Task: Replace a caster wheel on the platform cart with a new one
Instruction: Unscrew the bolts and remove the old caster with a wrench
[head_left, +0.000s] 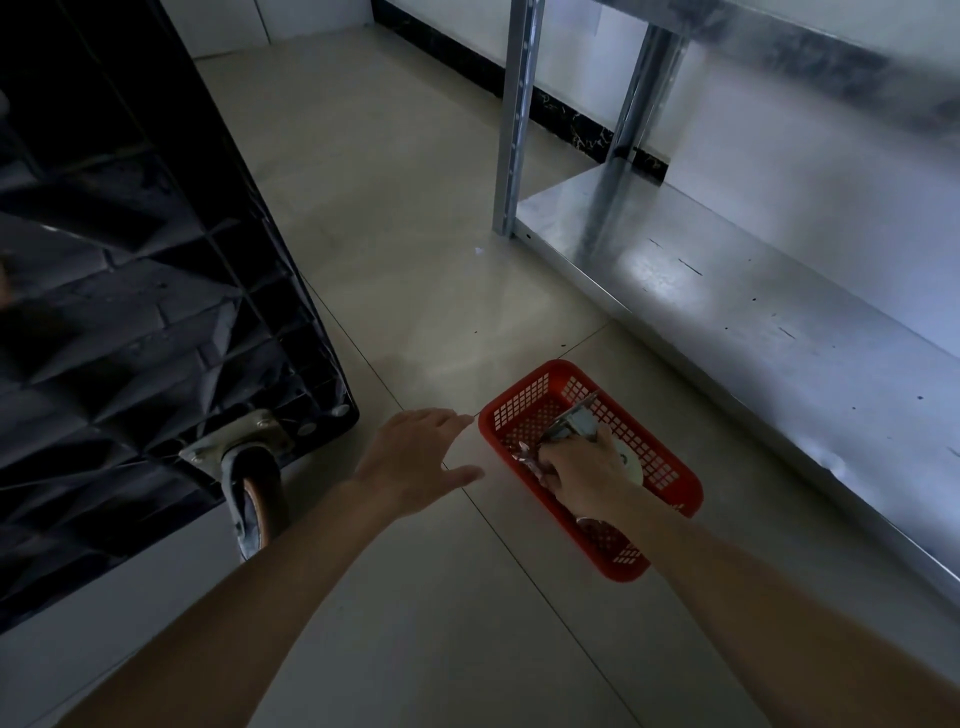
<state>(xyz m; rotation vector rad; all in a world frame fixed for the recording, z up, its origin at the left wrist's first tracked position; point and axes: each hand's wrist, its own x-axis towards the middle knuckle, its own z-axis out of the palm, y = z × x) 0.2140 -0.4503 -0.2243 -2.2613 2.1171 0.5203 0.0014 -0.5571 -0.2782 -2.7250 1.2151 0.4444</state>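
storeroom: steel shelving (727, 291), tiled floor (415, 234), upturned cart (130, 260)

Beige tiled floor (431, 218), steel shelving (727, 312)

A floor (415, 249) of pale beige tiles with thin dark joints is seen across the middle of the view, marked by a few small dark specks. A metal shelving unit (727, 291) stands at the right, its low galvanised shelf just above the floor and carried by slotted upright posts (514, 119). Scuffs and dark marks are scattered over the shelf surface. A white wall (810, 156) is seen behind it, edged at the bottom by a black marbled skirting (566, 117).
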